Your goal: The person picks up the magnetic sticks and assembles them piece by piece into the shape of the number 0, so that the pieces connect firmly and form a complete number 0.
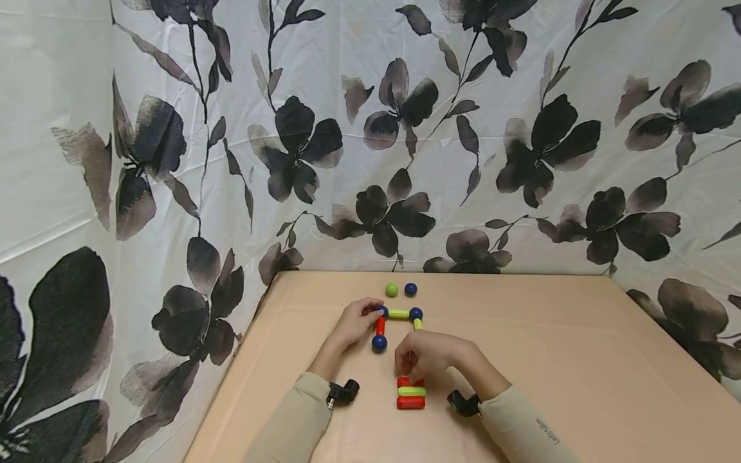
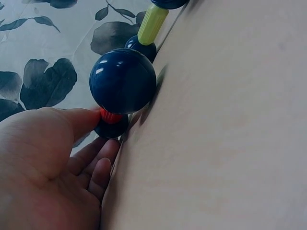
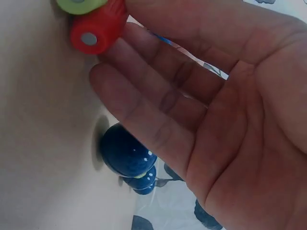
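Blue balls and magnetic rods form a partial frame on the table. My left hand pinches the blue ball at its far left corner, thumb beside the red rod. That rod runs to a nearer blue ball. A yellow-green rod joins the corner to another blue ball, from which a second yellow-green rod comes toward me, partly hidden by my right hand. My right thumb and fingertips grip a red magnetic rod, silver at its end, farthest in a row of rods.
Beside the gripped rod lie a yellow-green rod and another red rod. A loose green ball and a loose blue ball sit beyond the frame. Floral cloth hangs behind the table.
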Available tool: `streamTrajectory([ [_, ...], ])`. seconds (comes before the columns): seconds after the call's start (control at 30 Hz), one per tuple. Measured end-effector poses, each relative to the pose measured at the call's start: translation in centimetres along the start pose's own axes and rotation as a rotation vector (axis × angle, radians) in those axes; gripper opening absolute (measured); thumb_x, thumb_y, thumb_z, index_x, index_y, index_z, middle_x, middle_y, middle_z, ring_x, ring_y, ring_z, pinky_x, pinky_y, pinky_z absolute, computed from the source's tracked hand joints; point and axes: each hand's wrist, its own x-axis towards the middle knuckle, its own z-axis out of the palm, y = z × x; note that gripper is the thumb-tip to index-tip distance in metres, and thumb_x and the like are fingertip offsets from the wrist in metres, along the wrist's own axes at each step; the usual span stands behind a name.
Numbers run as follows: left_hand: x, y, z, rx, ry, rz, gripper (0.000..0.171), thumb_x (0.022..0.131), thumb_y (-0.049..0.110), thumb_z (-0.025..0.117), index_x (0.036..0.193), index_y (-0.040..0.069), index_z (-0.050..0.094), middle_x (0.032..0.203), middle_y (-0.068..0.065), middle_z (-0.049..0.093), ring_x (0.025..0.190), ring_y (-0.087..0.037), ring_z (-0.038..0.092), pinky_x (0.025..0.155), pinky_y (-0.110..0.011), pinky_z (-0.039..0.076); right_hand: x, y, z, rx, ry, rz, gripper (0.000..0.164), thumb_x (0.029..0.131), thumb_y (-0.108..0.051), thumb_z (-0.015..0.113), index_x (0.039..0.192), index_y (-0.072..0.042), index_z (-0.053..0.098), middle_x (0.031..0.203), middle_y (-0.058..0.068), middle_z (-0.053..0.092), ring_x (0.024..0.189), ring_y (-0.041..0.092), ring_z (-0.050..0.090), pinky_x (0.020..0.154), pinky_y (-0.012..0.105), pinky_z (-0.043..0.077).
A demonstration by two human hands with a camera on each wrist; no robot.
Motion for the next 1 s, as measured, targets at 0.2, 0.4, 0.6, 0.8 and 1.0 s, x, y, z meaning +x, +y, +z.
streamTrajectory([
  [0.2,0.1,0.1,0.0,-0.012,0.002,-0.013,0.031,0.105,0.022,0.064,0.133,0.009,0.069,0.120,-0.006,0.072,0.103,-0.020,0.062,0.096,-0.039,0.051,0.8,0.1,0.4,-0.100,0.096,-0.008,0.020,0.087,-0.001,0.081,0.091,-0.020,0.074,0.084,-0.010,0.068,0.072,0.006,0.059,0.071,0.021,0.055],
  [0.4,0.1,0.1,0.1,-0.012,0.003,-0.010,0.029,0.105,0.021,0.064,0.131,0.011,0.069,0.121,-0.005,0.072,0.105,-0.020,0.063,0.098,-0.041,0.052,1.2,0.3,0.6,-0.154,0.144,-0.063,0.018,0.090,0.000,0.078,0.091,-0.017,0.082,0.087,-0.012,0.070,0.074,0.002,0.059,0.071,0.019,0.054],
  [0.6,0.1,0.0,0.2,-0.015,0.004,-0.015,0.029,0.105,0.021,0.064,0.131,0.011,0.069,0.122,-0.005,0.073,0.105,-0.020,0.064,0.098,-0.041,0.052,1.2,0.3,0.8,-0.146,0.089,-0.113,0.017,0.089,-0.004,0.080,0.100,-0.016,0.085,0.095,-0.010,0.073,0.085,-0.003,0.061,0.080,0.017,0.054],
  [0.8,0.1,-0.1,0.1,-0.010,0.000,-0.014,0.029,0.105,0.021,0.064,0.132,0.011,0.069,0.121,-0.005,0.073,0.104,-0.019,0.063,0.096,-0.039,0.052,1.1,-0.1,1.0,-0.164,0.085,-0.121,0.018,0.089,-0.004,0.081,0.103,-0.014,0.084,0.096,-0.008,0.074,0.087,-0.002,0.061,0.082,0.018,0.054],
  [1.0,-0.1,0.0,0.1,-0.011,-0.002,-0.015,0.030,0.105,0.021,0.064,0.132,0.011,0.069,0.121,-0.005,0.072,0.104,-0.019,0.063,0.097,-0.040,0.052,1.2,-0.4,1.1,-0.200,0.076,-0.089,0.020,0.092,-0.003,0.077,0.104,-0.017,0.084,0.100,-0.010,0.078,0.089,-0.001,0.062,0.086,0.020,0.054],
])
